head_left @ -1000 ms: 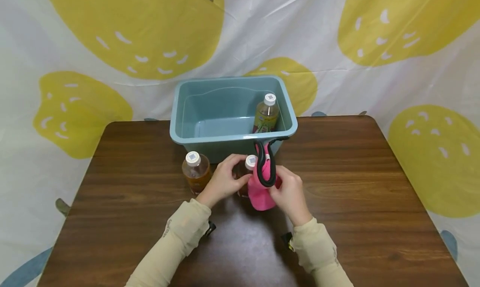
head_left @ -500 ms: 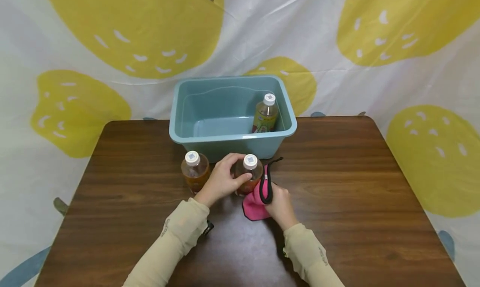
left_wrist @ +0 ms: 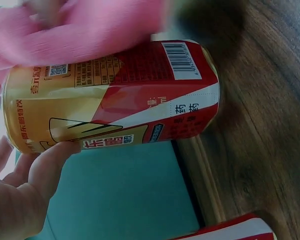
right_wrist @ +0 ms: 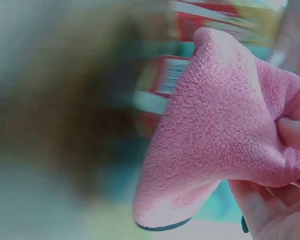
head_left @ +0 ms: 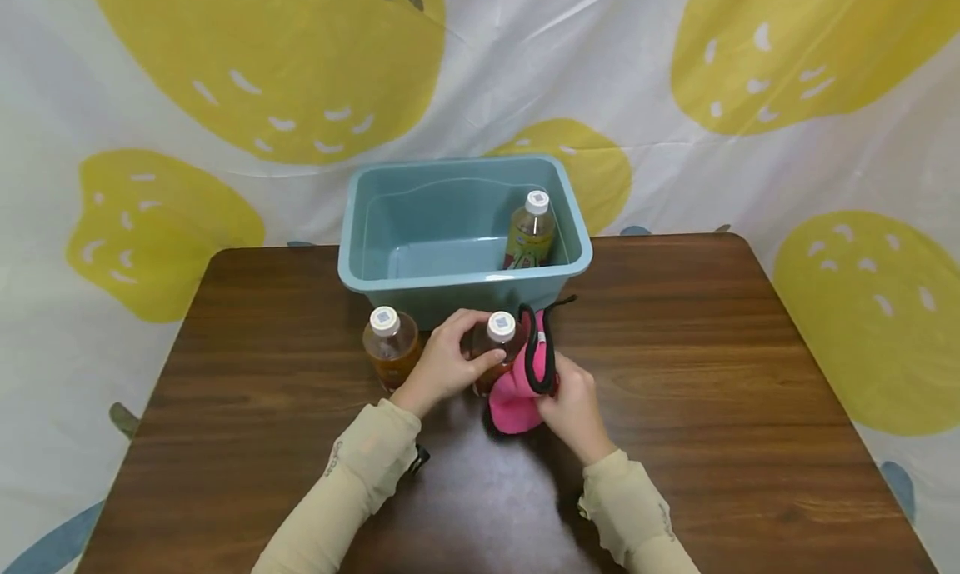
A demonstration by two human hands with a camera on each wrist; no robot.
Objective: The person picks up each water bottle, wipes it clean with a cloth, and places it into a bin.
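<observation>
In the head view my left hand (head_left: 448,359) grips a white-capped drink bottle (head_left: 501,327) that stands upright on the table. Its red and gold label (left_wrist: 135,100), with a barcode, shows in the left wrist view, thumb along one side. A folded pink cloth (head_left: 519,397) with black edging is pinched in my right hand (head_left: 573,402), at the bottle's right side. Fuzzy pink fabric covers part of the bottle in the right wrist view. To the left of my left hand stands another white-capped bottle (head_left: 392,349) with amber drink.
Behind the bottles sits a blue-green plastic bin (head_left: 457,284) near the table's back edge. Inside it, at the right, is a bottle with a yellow-green label (head_left: 528,245). The dark wooden table (head_left: 720,391) extends to both sides. A lemon-print curtain (head_left: 480,66) hangs behind.
My right hand with the cloth has gone down along the bottle's right side, then partly back up. My left hand has stayed on the bottle, and the other bottles have not moved.
</observation>
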